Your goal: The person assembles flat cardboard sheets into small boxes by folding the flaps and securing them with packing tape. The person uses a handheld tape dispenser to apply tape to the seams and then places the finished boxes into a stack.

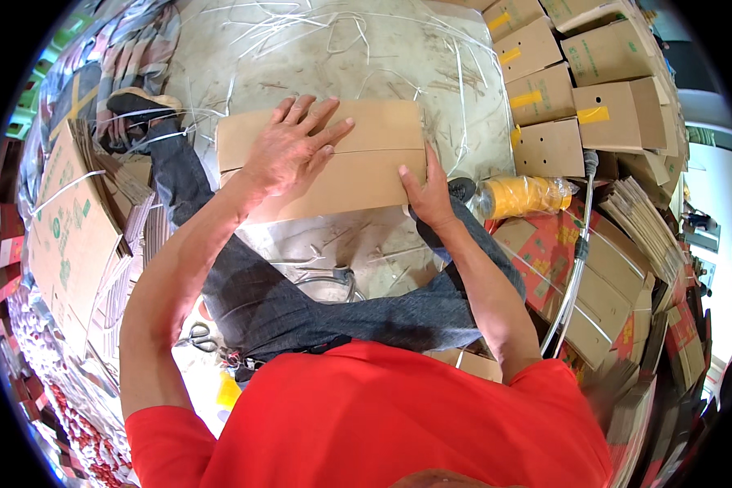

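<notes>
Cardboard box [358, 179], brown and shut on top, is in front of the person, between the two lower legs. The left hand [293, 150] lies on top with its fingers spread wide. The right hand [431, 195] is at the right end, thumb on the box and fingers down the side; I cannot tell if it pinches. Green pictures and writing, too small to read, show on the flat cardboard bundle [65, 220] at left and the stacked boxes [606, 53] at right.
</notes>
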The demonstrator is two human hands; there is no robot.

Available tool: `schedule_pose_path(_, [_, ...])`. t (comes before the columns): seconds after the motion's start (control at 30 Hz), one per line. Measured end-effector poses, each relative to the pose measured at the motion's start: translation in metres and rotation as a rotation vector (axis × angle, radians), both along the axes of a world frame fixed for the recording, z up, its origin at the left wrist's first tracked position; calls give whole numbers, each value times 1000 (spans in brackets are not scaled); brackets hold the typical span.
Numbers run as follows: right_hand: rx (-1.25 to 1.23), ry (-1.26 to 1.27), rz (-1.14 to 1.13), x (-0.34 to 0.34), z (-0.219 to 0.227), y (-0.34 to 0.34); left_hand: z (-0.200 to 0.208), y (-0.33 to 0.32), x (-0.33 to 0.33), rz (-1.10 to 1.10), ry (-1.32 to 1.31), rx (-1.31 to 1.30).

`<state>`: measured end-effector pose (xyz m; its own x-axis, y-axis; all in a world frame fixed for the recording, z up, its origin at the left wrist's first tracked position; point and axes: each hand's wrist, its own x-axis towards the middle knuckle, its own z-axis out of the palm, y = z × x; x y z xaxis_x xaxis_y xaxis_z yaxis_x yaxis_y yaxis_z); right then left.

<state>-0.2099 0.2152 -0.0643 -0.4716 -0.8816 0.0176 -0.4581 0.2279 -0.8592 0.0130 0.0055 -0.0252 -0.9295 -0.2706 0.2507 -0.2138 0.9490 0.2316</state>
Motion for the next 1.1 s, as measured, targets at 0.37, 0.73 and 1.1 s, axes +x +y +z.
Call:
schedule_pose_path(0.37, [127,-343,-169,-16,-21,-22,-13,-1,2,7,69,75])
schedule_pose_path(0.73, [223,-374,-159,-37,-35,-20,-11,68,201,786,631,63])
schedule_pose_path(1.1, [242,-474,-123,-34,-33,-17,-233,219,363,1544,-137,311])
